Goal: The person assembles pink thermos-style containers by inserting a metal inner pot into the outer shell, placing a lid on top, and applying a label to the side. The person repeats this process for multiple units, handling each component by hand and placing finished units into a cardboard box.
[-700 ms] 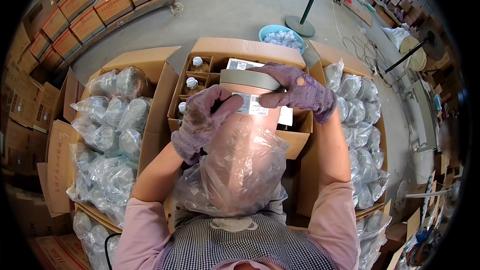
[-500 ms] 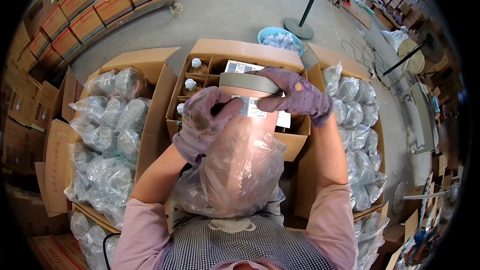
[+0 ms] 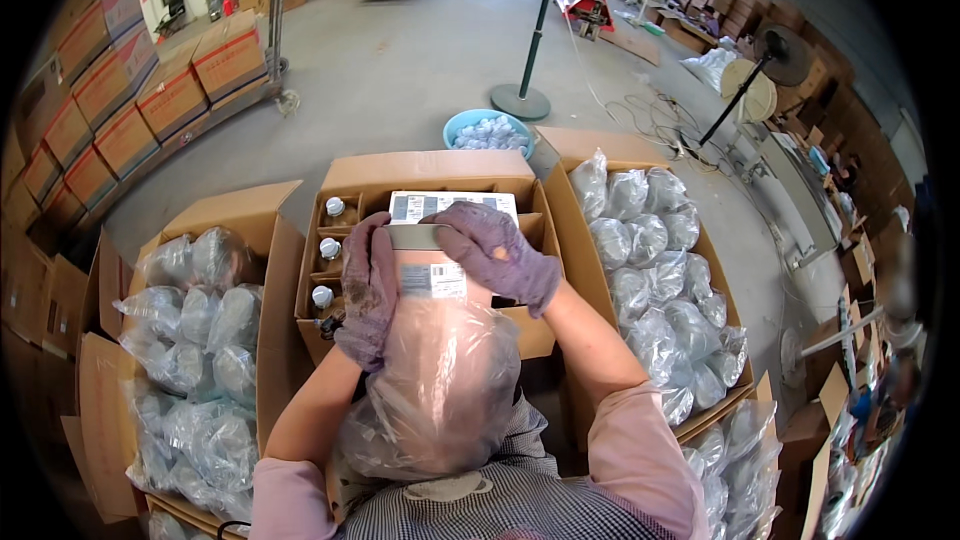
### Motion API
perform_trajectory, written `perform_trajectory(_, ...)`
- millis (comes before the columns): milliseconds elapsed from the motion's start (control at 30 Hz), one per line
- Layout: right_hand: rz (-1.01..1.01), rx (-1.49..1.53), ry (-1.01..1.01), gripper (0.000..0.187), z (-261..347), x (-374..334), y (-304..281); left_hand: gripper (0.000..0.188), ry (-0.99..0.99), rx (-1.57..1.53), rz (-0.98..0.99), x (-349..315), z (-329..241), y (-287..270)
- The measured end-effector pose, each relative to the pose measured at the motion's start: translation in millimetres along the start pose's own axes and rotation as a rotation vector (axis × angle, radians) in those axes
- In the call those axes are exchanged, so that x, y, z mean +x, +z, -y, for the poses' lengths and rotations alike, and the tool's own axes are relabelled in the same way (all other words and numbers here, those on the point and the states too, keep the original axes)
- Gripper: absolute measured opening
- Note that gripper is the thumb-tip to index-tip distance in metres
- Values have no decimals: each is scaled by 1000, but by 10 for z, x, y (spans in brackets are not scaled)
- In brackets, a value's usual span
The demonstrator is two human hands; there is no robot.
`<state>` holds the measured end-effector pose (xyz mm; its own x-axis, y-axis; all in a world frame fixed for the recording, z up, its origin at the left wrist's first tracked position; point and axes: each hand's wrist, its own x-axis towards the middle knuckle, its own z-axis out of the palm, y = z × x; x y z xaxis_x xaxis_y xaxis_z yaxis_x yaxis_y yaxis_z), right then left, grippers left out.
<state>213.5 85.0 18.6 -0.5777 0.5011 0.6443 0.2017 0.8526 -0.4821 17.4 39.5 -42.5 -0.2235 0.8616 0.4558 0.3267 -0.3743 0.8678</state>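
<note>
A large pink vessel [image 3: 415, 262] with a grey end [image 3: 413, 237] stands tilted in front of my body, its grey end away from me. A clear plastic bag [image 3: 440, 380] covers its nearer part. Near the grey end is a white barcode label [image 3: 445, 281]. My left hand [image 3: 370, 290], in a dirty purple glove, presses along the left side of the grey end. From the right, my right hand [image 3: 497, 252], gloved alike, wraps over that end. The vessel's lower part is blurred behind the plastic.
Beyond my hands stands a divided carton [image 3: 425, 170] with white-capped bottles [image 3: 322, 296] and a white printed box [image 3: 460, 202]. Cartons of plastic-wrapped items [image 3: 235, 315] [image 3: 655, 270] flank me. Farther off are a blue basin [image 3: 455, 128] and a fan stand [image 3: 520, 100].
My left hand has moved from the label to the side of the grey end. The right hand has shifted over that end. The whole view has tilted up and turned right.
</note>
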Motion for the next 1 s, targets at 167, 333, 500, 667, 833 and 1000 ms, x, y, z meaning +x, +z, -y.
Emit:
perform_trajectory(167, -22, -160, 185, 51, 243, -14, 21, 54, 443, 334, -2, -124, 0, 2)
perform_trajectory(333, 99, -227, 199, 55, 284, -28, -40, 62, -113, 49, 526, -244, -347, -570)
perform_trajectory(500, 183, -269, 293, 62, 233, 0, 29, 87, 116, 459, 556, -1516, -999, -580)
perform_trajectory(667, -150, 162, 467, 30, 757, -2, -145, 50, -204, 310, 308, -1701, -850, -625)
perform_trajectory(833, -107, 377, 323, 21, 1010, 75, -274, 47, -170, -148, 652, -1217, 37, -907)
perform_trajectory(1000, -186, 155, -343, 29, 470, 150, 124, 36, -10, 220, 978, -416, 1166, -1103)
